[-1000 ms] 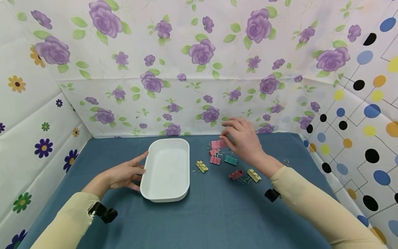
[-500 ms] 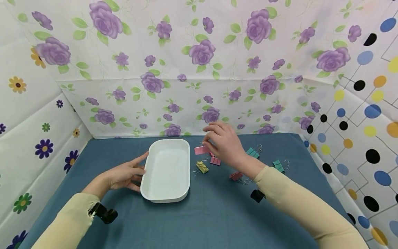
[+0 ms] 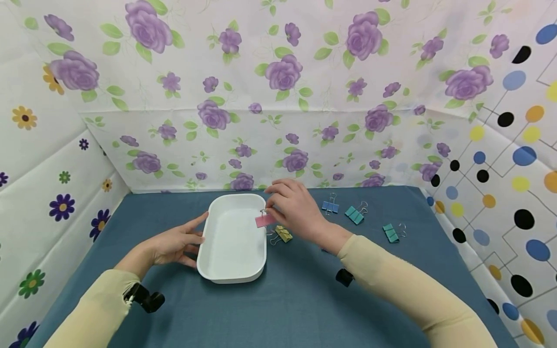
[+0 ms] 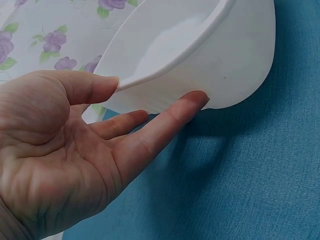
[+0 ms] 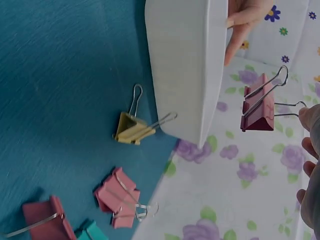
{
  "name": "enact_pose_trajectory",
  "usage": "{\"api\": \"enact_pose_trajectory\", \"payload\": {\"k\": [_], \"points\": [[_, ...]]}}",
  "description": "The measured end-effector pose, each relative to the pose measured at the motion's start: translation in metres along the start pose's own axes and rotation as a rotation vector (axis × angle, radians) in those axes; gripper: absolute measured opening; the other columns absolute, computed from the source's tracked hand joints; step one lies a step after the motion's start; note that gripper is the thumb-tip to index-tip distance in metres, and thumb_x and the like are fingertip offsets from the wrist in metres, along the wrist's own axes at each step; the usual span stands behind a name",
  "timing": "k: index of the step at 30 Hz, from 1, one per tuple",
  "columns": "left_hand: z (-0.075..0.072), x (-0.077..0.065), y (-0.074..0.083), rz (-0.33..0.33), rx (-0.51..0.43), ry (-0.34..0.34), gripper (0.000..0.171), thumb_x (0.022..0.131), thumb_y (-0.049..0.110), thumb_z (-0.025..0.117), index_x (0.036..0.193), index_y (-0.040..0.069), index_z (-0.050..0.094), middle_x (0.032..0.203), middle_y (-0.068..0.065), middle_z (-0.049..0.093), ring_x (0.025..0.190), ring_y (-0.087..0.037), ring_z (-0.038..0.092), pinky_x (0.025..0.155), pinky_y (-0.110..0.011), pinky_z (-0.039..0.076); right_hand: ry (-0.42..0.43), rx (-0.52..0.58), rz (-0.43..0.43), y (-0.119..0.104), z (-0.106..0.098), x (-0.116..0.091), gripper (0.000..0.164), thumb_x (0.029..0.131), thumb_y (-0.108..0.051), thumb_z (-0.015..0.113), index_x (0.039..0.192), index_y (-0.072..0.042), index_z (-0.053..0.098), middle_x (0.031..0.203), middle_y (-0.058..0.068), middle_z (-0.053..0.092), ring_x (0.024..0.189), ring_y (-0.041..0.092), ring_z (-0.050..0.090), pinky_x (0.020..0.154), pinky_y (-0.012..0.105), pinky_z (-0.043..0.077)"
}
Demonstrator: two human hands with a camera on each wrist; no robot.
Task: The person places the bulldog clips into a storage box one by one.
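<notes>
A white rectangular tray (image 3: 230, 241) stands on the blue cloth. My left hand (image 3: 176, 241) touches its left side: in the left wrist view the thumb (image 4: 102, 89) meets the rim while the extended fingers (image 4: 160, 127) lie against the outer wall. With my right hand (image 3: 293, 210) I pinch a pink binder clip (image 3: 264, 221) by one wire handle, its body hanging over the tray's right rim. The right wrist view shows that clip (image 5: 259, 102) dangling from the fingertips. A yellow binder clip (image 3: 284, 234) lies just right of the tray.
Farther right lie a blue clip (image 3: 330, 207), a teal clip (image 3: 355, 214) and another teal clip (image 3: 390, 233). Pink clips (image 5: 119, 197) and a dark red clip (image 5: 47, 220) show in the right wrist view. A flowered sheet (image 3: 278, 145) rises behind the cloth.
My right hand has carried the pink binder clip leftward from the pile to the tray's right rim, uncovering the blue and teal clips. My left hand has stayed at the tray.
</notes>
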State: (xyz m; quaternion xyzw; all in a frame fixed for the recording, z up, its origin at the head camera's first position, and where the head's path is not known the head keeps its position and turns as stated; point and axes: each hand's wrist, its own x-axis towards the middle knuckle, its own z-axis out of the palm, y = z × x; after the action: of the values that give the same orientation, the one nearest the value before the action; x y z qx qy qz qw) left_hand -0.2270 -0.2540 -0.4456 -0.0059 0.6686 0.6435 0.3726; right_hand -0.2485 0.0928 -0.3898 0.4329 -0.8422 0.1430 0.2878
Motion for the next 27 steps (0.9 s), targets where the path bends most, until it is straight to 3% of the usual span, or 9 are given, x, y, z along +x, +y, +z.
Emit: {"api": "enact_pose_trajectory", "payload": {"k": [9, 17, 27], "points": [[0.0, 0.0, 0.0, -0.003, -0.009, -0.001, 0.077, 0.097, 0.016, 0.05, 0.146, 0.048, 0.0, 0.15, -0.021, 0.015, 0.112, -0.037, 0.053, 0.078, -0.057, 0.048, -0.07, 0.026, 0.001, -0.016, 0.017, 0.007, 0.006, 0.089, -0.027, 0.065, 0.087, -0.022, 0.067, 0.116, -0.001, 0.058, 0.122, 0.019, 0.041, 0.105, 0.038, 0.027], [0.0, -0.001, -0.001, -0.004, -0.002, 0.014, 0.077, 0.097, 0.016, 0.051, 0.145, 0.049, 0.001, 0.15, -0.021, 0.015, 0.111, -0.036, 0.053, 0.077, -0.057, 0.048, -0.194, 0.026, 0.046, -0.032, 0.033, 0.011, 0.009, 0.088, -0.03, 0.062, 0.084, -0.026, 0.068, 0.114, -0.006, 0.056, 0.119, 0.015, 0.04, 0.104, 0.04, 0.028], [0.001, 0.0, 0.0, -0.004, -0.004, 0.009, 0.075, 0.098, 0.014, 0.048, 0.145, 0.049, 0.001, 0.15, -0.021, 0.015, 0.115, -0.039, 0.05, 0.078, -0.057, 0.048, -0.325, 0.019, 0.009, -0.045, 0.051, 0.008, 0.01, 0.084, -0.034, 0.064, 0.075, -0.031, 0.067, 0.104, -0.01, 0.057, 0.108, 0.012, 0.043, 0.104, 0.041, 0.026]]}}
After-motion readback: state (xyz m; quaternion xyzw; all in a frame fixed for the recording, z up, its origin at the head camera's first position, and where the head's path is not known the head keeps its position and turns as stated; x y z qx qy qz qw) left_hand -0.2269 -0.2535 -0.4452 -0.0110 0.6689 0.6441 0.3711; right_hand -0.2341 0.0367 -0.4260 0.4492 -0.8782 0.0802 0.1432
